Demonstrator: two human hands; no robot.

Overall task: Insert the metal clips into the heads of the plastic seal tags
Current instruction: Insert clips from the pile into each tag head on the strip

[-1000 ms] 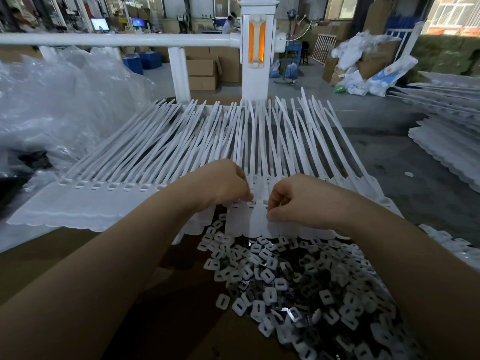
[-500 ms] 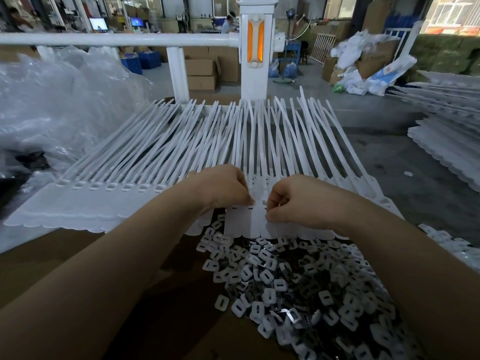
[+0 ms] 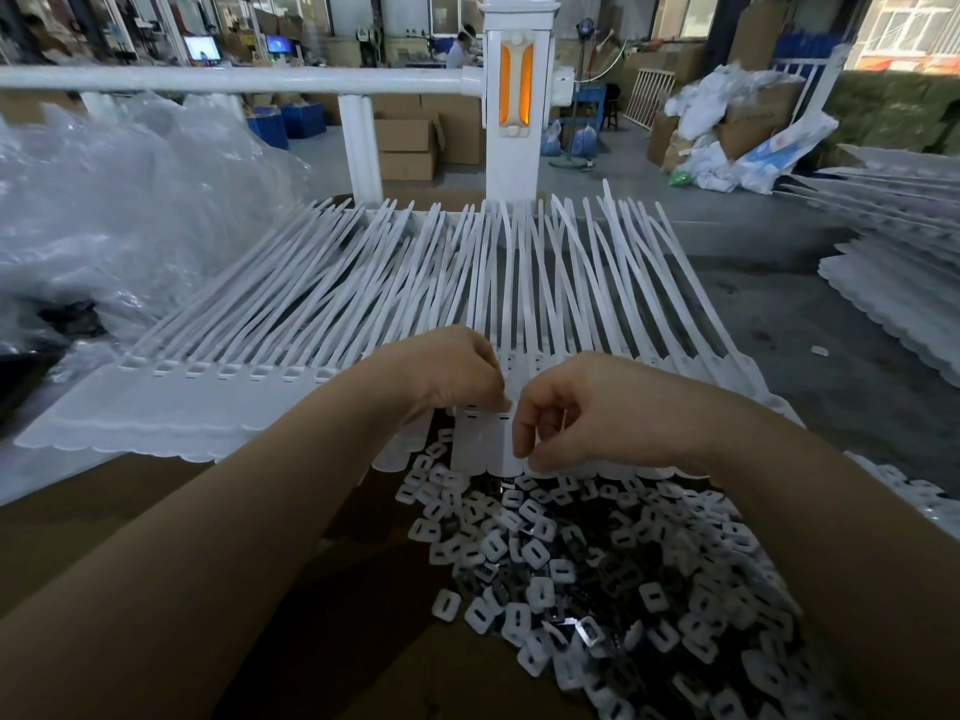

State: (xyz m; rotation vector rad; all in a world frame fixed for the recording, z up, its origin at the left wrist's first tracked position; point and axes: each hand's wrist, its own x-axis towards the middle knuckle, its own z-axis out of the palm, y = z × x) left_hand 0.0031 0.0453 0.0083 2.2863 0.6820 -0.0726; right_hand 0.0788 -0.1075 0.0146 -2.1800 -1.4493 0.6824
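Both curled hands, left hand (image 3: 457,371) and right hand (image 3: 582,413), on white seal tags (image 3: 483,433) above loose clips (image 3: 597,574).

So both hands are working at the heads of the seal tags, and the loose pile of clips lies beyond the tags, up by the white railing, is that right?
Not quite. Both the left hand and the right hand are at the heads of the seal tags, but the pile of clips lies on the near side of the tags, below the hands, not up by the white railing. The head view shows it.

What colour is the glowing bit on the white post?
Orange, clearest in the head view.
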